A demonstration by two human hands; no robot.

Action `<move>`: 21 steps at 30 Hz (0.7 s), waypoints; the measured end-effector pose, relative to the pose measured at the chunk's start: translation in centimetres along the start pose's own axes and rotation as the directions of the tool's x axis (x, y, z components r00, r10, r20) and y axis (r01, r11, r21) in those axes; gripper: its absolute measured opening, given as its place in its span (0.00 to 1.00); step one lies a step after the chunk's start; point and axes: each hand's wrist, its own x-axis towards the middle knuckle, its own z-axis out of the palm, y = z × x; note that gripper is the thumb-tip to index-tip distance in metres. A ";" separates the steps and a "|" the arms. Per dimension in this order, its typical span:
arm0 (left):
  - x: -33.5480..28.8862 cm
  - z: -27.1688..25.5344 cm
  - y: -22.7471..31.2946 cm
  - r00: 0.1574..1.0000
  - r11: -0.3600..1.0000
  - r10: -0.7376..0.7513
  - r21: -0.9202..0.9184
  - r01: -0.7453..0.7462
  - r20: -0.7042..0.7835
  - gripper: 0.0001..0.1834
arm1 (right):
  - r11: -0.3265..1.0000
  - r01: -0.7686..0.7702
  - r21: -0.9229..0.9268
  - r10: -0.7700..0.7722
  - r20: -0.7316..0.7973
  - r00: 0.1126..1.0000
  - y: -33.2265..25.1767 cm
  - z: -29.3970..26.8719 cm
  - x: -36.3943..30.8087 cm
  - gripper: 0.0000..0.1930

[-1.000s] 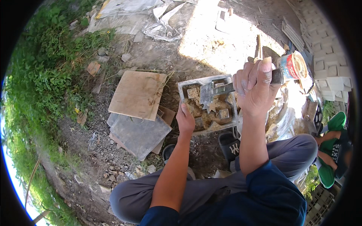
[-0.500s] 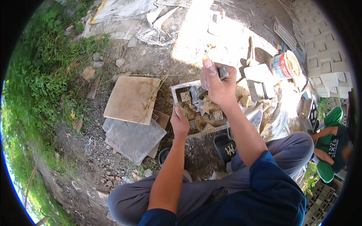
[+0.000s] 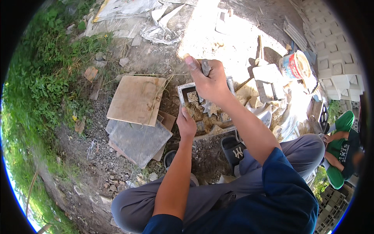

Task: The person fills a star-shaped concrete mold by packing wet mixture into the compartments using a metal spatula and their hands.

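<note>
A square grey mould (image 3: 216, 134) stands on the ground before me, with a star-shaped insert (image 3: 210, 109) at its middle and small square blocks around it. Crumbly tan mix (image 3: 194, 113) lies between these. My left hand (image 3: 186, 125) is closed on the mould's left wall, thumb along the rim. Over the mould's far part, my right hand (image 3: 212, 82) is wrapped round a grey-handled tool (image 3: 205, 67), thumb pointing up and out. The handle's rounded end shows above the fist; the hand hides the tool's lower end.
Left of the mould, a tan board (image 3: 136, 100) lies on a grey slab (image 3: 139, 140). To the right are a pale frame (image 3: 268, 87), a bucket (image 3: 295, 67) and plastic sheeting (image 3: 286, 126). Another person (image 3: 341, 148) sits far right, beside stacked white blocks (image 3: 335, 50).
My right hand has moved left with the tool, from the mould's right side to over its far middle. The tool's flat metal part, visible before, is now hidden. My left hand stays on the wall.
</note>
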 end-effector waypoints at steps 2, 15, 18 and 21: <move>0.1 -0.2 -0.6 1.000 1.000 -0.002 -0.008 0.002 -0.019 0.30 | 0.999 -0.012 0.033 0.012 -0.016 1.000 -0.6 -0.5 -0.6 0.30; 0.6 0.6 -2.0 0.990 0.992 0.126 0.015 -0.125 -0.056 0.29 | 0.996 -0.082 -0.029 0.081 -0.047 0.996 -0.1 -1.3 -0.3 0.26; 0.5 0.0 -1.7 0.999 0.999 -0.036 -0.002 0.036 0.036 0.30 | 0.998 -0.035 0.047 0.039 -0.084 0.996 -1.2 -1.5 -0.7 0.27; 0.5 0.0 -3.1 0.983 0.988 0.154 0.018 -0.153 -0.104 0.30 | 0.989 0.024 0.149 -0.005 -0.131 0.991 -1.0 -1.7 -1.1 0.27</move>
